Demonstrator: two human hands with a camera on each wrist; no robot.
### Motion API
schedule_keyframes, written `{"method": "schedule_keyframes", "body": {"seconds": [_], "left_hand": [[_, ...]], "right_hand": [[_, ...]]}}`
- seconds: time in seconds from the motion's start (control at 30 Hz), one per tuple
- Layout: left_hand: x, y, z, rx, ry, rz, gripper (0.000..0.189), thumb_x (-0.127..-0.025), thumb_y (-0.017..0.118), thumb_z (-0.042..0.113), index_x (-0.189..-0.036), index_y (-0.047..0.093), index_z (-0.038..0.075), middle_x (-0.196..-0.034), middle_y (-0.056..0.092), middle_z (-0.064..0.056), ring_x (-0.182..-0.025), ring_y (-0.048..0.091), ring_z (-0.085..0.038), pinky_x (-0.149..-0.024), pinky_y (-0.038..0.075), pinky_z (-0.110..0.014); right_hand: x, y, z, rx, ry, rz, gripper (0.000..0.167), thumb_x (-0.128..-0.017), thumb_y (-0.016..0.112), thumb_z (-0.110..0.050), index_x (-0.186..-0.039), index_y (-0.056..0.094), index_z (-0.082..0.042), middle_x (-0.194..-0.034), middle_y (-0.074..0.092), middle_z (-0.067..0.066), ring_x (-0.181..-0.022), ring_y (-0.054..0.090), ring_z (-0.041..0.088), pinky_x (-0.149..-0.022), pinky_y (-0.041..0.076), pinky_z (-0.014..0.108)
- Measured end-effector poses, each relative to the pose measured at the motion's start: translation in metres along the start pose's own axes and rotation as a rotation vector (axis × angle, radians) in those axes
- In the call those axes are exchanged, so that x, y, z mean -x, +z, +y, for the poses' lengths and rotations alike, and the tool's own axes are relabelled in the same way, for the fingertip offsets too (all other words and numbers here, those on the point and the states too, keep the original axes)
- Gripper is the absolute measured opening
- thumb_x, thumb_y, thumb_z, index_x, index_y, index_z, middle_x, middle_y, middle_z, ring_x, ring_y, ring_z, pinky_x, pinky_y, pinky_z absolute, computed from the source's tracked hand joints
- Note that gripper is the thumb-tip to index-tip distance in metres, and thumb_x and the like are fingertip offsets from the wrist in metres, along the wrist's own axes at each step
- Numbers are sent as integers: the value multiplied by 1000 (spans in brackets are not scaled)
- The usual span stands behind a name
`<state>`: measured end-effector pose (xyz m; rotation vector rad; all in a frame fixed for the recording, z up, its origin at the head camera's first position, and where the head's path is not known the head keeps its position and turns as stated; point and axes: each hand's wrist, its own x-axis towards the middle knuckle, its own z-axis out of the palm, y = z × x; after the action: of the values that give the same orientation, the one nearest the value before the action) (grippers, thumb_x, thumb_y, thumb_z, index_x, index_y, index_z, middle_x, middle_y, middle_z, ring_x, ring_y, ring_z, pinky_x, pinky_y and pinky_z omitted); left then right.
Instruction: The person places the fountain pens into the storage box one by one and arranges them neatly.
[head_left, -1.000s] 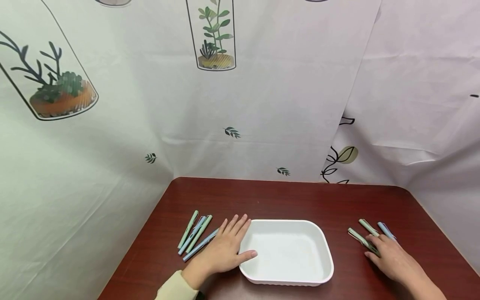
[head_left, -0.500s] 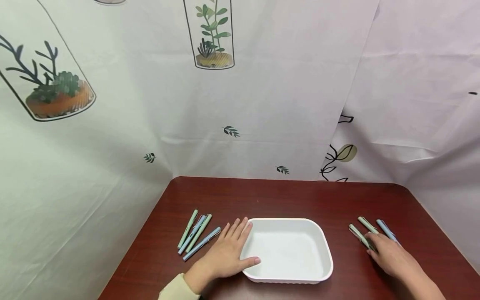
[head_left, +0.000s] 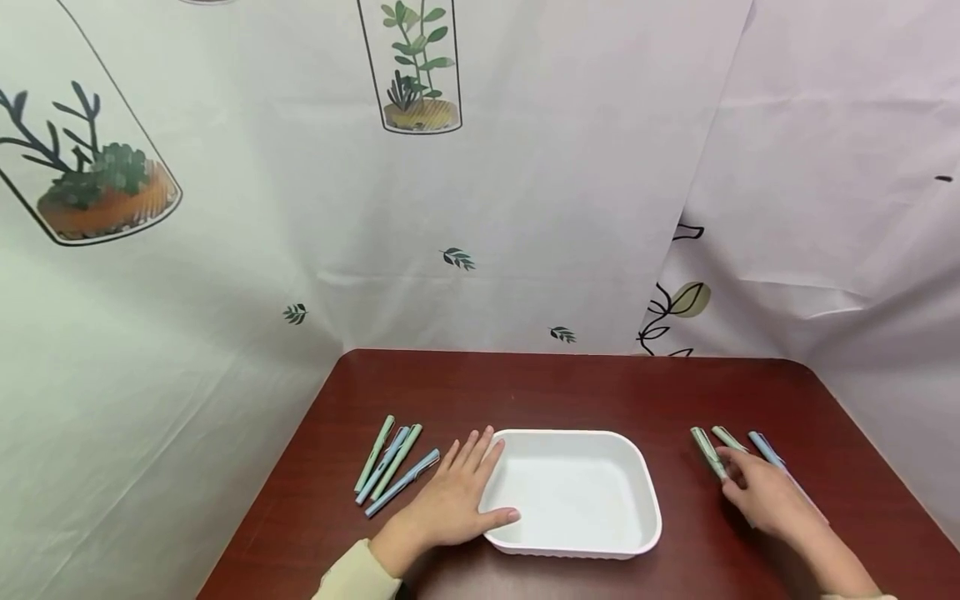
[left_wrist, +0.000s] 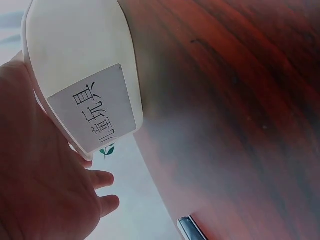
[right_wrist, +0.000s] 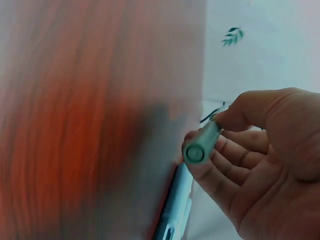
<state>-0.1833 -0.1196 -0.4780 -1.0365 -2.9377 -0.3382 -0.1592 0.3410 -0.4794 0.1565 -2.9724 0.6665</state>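
My left hand rests with spread, straight fingers on the left rim of a white rectangular tray. In the left wrist view, a label with printed characters shows on the tray's side. Over at the right, my right hand pinches a light green pen between thumb and fingers. The right wrist view shows that green pen end-on, raised off the table. Beside and partly behind this hand lie another green pen and a blue pen.
Several green and blue pens lie side by side left of the tray, close to my left hand. All stands on a dark red wooden table. A white curtain with plant prints hangs behind and along the sides.
My right hand has closed its fingers on the nearest green pen and raised it slightly. The left hand stays on the tray's rim. The head view has shifted a little.
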Motion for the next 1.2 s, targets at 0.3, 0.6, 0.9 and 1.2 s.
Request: {"method": "schedule_keyframes", "body": {"seconds": [0.3, 0.6, 0.9, 1.2], "left_hand": [[-9, 2, -4, -21, 29, 33, 99, -93, 41, 77, -162, 23, 8, -168, 17, -17, -153, 21, -39, -120, 22, -58], [-11, 0, -9, 3, -5, 4, 101, -91, 48, 76, -163, 20, 10, -170, 11, -14, -155, 15, -36, -123, 17, -56], [-8, 0, -6, 5, -17, 2, 106, -88, 53, 77, -162, 21, 9, -169, 14, -15, -155, 15, -35, -123, 18, -55], [-8, 2, -2, 7, -23, -9, 107, -87, 55, 77, -163, 19, 10, -170, 12, -13, -156, 14, -35, -123, 17, -54]], "right_hand": [[-3, -3, -12, -303, 43, -37, 48, -89, 63, -1, -134, 51, 13, -95, 57, 5, -76, 52, 0, -62, 46, 23], [-10, -3, -23, -667, 167, -141, 57, -98, 58, -3, -147, 32, 13, -105, 58, 15, -83, 59, 7, -68, 57, 32], [-12, 7, -42, -922, 173, -148, 61, -97, 60, -1, -146, 29, 14, -102, 64, 9, -86, 67, 11, -73, 59, 34], [-12, 10, -62, -1088, 102, -176, 58, -96, 60, 1, -145, 30, 9, -100, 66, 2, -91, 69, 14, -74, 60, 34]]}}
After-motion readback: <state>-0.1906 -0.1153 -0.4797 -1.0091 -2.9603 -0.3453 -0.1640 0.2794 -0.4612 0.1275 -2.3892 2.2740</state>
